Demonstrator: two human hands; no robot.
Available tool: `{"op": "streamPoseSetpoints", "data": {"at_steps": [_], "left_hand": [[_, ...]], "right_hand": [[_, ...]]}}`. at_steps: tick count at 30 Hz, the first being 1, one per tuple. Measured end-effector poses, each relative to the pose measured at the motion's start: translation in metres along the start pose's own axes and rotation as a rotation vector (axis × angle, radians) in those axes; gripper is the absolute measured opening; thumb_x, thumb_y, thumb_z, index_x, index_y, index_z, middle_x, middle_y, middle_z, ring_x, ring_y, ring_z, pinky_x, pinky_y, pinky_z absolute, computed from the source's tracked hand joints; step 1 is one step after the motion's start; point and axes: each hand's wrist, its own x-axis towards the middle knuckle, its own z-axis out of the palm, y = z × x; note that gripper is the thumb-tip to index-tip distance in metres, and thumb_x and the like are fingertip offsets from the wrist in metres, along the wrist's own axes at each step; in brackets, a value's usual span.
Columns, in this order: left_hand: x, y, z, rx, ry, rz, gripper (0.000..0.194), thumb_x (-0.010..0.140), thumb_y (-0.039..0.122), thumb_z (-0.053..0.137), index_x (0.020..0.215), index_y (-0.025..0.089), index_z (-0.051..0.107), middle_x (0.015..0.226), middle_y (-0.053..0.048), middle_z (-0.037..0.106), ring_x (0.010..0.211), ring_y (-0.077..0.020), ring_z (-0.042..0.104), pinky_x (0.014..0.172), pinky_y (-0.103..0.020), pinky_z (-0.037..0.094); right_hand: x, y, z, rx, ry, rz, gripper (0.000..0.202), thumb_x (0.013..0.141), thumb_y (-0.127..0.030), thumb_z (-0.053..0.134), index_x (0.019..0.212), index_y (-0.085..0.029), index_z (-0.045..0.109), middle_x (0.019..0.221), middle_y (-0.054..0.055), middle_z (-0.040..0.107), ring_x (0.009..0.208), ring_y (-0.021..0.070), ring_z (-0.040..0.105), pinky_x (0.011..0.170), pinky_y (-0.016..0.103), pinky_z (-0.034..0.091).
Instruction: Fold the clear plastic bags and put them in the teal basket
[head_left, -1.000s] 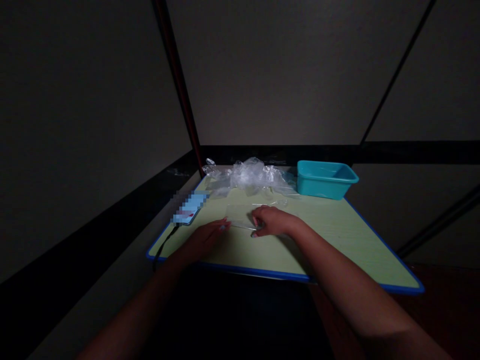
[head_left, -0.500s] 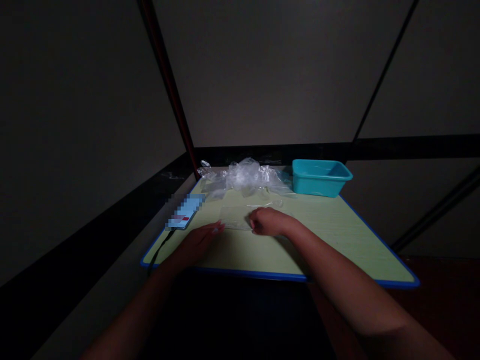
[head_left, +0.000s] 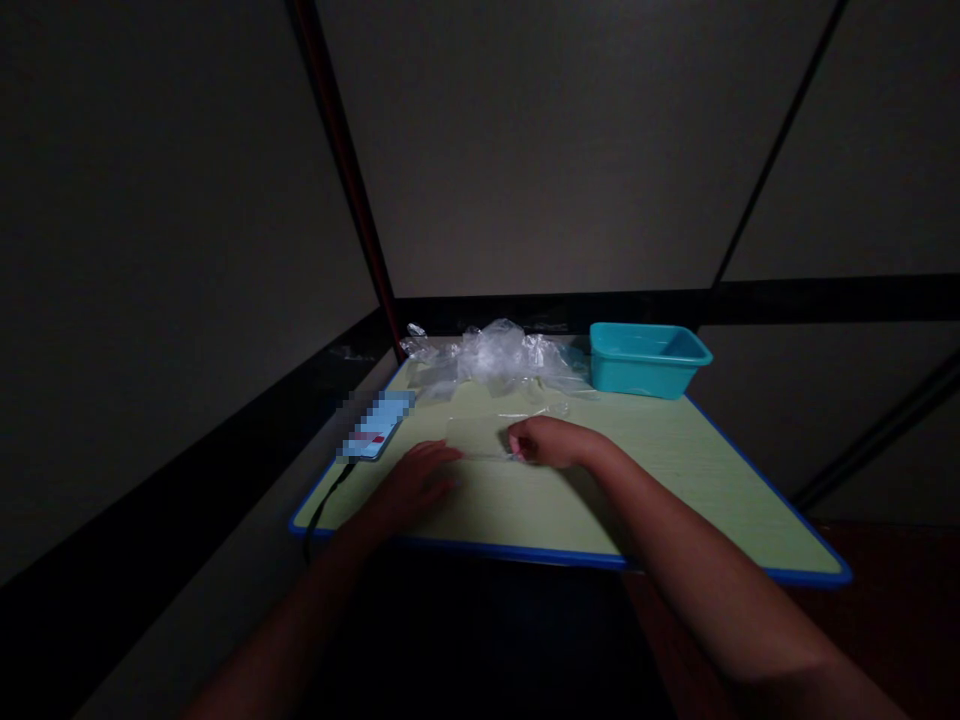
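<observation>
A clear plastic bag (head_left: 478,437) lies flat on the light green tabletop (head_left: 510,510). My right hand (head_left: 551,441) has its fingers curled and pinched on the bag's near edge, toward the right. At the bag's near left corner rests my left hand (head_left: 421,478), its fingers stretched out and the thumb held apart from them. The fingertips reach the bag's corner, and nothing shows between thumb and fingers.
Crumpled clear plastic bags (head_left: 501,352) are heaped along the back of the table. A turquoise plastic basin (head_left: 637,375) stands at the back right. At the left edge lies a phone (head_left: 379,425), partly pixelated, with a black strap (head_left: 327,505).
My left thumb has come away from the bag's corner and the hand has spread open. My right hand keeps its pinch on the near edge. The view has shifted slightly.
</observation>
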Motion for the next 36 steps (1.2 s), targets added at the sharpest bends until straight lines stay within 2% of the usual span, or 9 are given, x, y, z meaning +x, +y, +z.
{"op": "streamPoseSetpoints", "data": {"at_steps": [5,13,20,27,32,36], "left_hand": [[0.005,-0.001,0.007,0.038,0.006,-0.05,0.041,0.08,0.032,0.053,0.12,0.022,0.056,0.125,-0.006,0.057,0.118,-0.0236,0.047,0.104,-0.042,0.034],[0.011,-0.004,0.004,0.073,0.074,-0.075,0.02,0.079,0.031,0.053,0.09,0.023,0.068,0.099,-0.005,0.066,0.097,-0.0223,0.057,0.09,-0.039,0.044],[0.005,-0.006,0.002,-0.051,0.036,-0.053,0.022,0.081,0.036,0.053,0.087,0.024,0.07,0.099,-0.004,0.069,0.098,-0.0211,0.059,0.091,-0.038,0.044],[-0.006,0.002,-0.004,-0.173,-0.028,-0.061,0.026,0.082,0.04,0.053,0.088,0.023,0.071,0.098,-0.004,0.07,0.097,-0.02,0.06,0.09,-0.035,0.045],[-0.011,0.001,-0.003,-0.214,-0.006,-0.072,0.025,0.081,0.041,0.054,0.085,0.023,0.071,0.097,-0.004,0.069,0.099,-0.0201,0.059,0.09,-0.035,0.044],[-0.01,0.0,-0.002,-0.19,0.009,-0.104,0.026,0.082,0.04,0.052,0.081,0.022,0.07,0.095,-0.004,0.068,0.093,-0.0192,0.06,0.087,-0.034,0.045]], "right_hand": [[-0.002,-0.002,-0.003,0.029,-0.026,0.007,0.023,0.066,0.002,0.05,0.078,-0.014,0.062,0.074,0.001,0.061,0.066,0.0106,0.05,0.06,0.02,0.035],[-0.005,0.0,-0.006,0.081,-0.055,-0.013,0.021,0.066,0.002,0.051,0.078,-0.013,0.06,0.074,0.001,0.061,0.066,0.0105,0.05,0.059,0.02,0.035],[-0.006,0.001,-0.007,0.127,-0.082,-0.024,0.02,0.067,0.001,0.051,0.079,-0.012,0.06,0.075,0.001,0.06,0.067,0.0102,0.05,0.061,0.021,0.036],[-0.008,0.0,-0.006,0.214,-0.139,-0.102,0.017,0.067,0.0,0.052,0.077,-0.012,0.058,0.07,-0.001,0.057,0.065,0.0094,0.049,0.06,0.02,0.036],[-0.005,0.003,-0.002,0.298,-0.13,-0.087,0.017,0.065,0.0,0.052,0.075,-0.012,0.057,0.068,-0.001,0.057,0.065,0.0098,0.05,0.06,0.02,0.037],[-0.004,0.003,-0.003,0.358,-0.144,-0.049,0.013,0.067,-0.006,0.055,0.076,-0.012,0.059,0.07,-0.001,0.06,0.065,0.0107,0.051,0.061,0.022,0.038]]}}
